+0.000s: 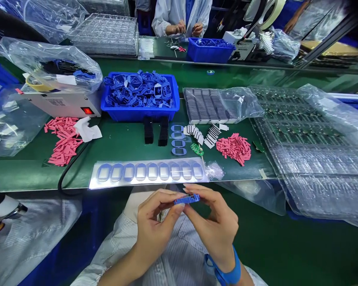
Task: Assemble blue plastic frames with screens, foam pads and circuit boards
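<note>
Both hands pinch one small blue plastic frame [187,199] in front of the bench edge, above my lap. My left hand [158,218] grips its left end between thumb and fingers. On the right end, my right hand [213,216] holds it the same way, with a blue band [234,268] at the wrist. The frame is seen edge-on, so its face is hidden. Just beyond the hands lies a clear strip with a row of blue-rimmed oval pieces [152,171]. Several blue oval rings [178,143] and a green circuit board [197,149] sit behind it.
A blue bin [113,113] heaped with blue frames stands behind two black stacks [148,131]. Pink strips lie in a left pile [62,147] and a right pile [235,148]. Clear trays [322,171] overhang at right. Across the bench, another person's hands [177,28] work.
</note>
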`<control>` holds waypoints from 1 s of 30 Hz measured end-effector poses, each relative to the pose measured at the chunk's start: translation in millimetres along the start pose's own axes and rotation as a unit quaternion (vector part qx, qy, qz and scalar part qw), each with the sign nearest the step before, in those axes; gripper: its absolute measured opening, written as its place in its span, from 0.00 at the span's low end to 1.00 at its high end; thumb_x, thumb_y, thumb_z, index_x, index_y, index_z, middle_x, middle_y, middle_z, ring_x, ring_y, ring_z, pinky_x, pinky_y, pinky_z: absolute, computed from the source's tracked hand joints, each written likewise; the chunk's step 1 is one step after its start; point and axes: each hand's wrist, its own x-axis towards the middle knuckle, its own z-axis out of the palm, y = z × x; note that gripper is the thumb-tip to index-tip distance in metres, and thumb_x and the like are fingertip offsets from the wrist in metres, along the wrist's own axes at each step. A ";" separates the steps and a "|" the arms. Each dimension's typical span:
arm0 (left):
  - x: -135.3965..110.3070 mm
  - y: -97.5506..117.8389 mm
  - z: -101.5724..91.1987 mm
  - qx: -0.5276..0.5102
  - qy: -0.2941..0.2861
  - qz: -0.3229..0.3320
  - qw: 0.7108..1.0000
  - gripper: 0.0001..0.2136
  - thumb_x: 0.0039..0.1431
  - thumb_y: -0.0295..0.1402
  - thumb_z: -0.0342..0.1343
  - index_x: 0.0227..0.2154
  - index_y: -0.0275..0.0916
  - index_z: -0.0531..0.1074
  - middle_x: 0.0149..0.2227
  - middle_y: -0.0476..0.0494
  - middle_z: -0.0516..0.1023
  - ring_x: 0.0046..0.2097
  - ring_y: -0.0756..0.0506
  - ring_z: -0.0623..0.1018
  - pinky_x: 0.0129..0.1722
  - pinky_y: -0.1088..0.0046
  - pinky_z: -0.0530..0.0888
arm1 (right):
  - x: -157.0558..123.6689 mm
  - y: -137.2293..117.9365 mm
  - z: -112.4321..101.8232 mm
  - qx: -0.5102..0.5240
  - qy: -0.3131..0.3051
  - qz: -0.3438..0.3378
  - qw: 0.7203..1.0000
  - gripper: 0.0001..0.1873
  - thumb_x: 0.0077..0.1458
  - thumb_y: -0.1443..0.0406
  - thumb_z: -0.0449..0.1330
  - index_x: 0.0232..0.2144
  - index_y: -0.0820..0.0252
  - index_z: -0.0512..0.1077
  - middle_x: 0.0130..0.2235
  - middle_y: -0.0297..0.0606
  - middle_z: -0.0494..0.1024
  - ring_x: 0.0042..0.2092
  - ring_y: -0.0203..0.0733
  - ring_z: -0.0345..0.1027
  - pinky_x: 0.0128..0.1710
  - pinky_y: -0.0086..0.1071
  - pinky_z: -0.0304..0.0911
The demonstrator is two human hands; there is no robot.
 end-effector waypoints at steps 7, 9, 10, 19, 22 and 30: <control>4.4 2.8 -9.8 0.045 -0.051 0.056 0.996 0.02 0.53 0.29 0.62 0.31 0.40 0.78 0.27 0.46 0.82 0.30 0.47 0.79 0.30 0.74 0.77 | 10.9 3.5 -27.8 0.033 -0.127 -0.003 0.991 0.12 0.53 0.74 0.62 0.39 0.55 0.75 0.39 0.36 0.82 0.39 0.42 0.78 0.39 0.31 0.76; 6.8 3.5 -13.6 0.044 -0.083 0.042 0.995 0.02 0.51 0.29 0.64 0.30 0.40 0.79 0.28 0.44 0.83 0.31 0.46 0.81 0.31 0.72 0.78 | 14.8 6.6 -36.3 0.049 -0.164 -0.004 0.985 0.12 0.54 0.74 0.61 0.38 0.55 0.76 0.38 0.36 0.82 0.40 0.43 0.78 0.38 0.32 0.76; 7.9 3.8 -15.5 0.031 -0.099 0.016 0.994 0.03 0.51 0.31 0.64 0.30 0.40 0.80 0.30 0.42 0.84 0.32 0.45 0.82 0.32 0.70 0.79 | 16.3 8.1 -39.3 0.053 -0.170 -0.018 0.984 0.13 0.54 0.75 0.60 0.39 0.54 0.76 0.37 0.36 0.83 0.40 0.44 0.78 0.38 0.33 0.76; 14.0 8.8 -23.7 -0.087 -0.135 -0.185 0.970 0.13 0.40 0.31 0.70 0.33 0.43 0.81 0.34 0.43 0.85 0.35 0.40 0.84 0.36 0.69 0.82 | 15.7 13.8 -36.8 0.048 -0.162 -0.120 0.978 0.16 0.56 0.68 0.61 0.48 0.53 0.72 0.39 0.38 0.82 0.42 0.44 0.78 0.39 0.33 0.77; 10.2 8.8 -22.4 -0.012 -0.078 -0.064 0.995 0.20 0.39 0.26 0.71 0.40 0.43 0.79 0.36 0.45 0.85 0.36 0.40 0.84 0.37 0.68 0.83 | 11.5 6.0 -29.7 0.094 -0.118 0.043 0.988 0.18 0.53 0.56 0.63 0.45 0.54 0.72 0.35 0.37 0.83 0.34 0.43 0.79 0.32 0.28 0.77; -5.9 -7.0 -24.3 0.083 -0.054 0.103 0.990 0.37 0.41 0.30 0.71 0.56 0.51 0.65 0.47 0.44 0.82 0.45 0.41 0.82 0.47 0.65 0.78 | 14.4 -8.0 -20.5 0.157 -0.088 0.197 0.964 0.07 0.53 0.63 0.62 0.36 0.58 0.74 0.26 0.35 0.80 0.22 0.35 0.74 0.21 0.23 0.72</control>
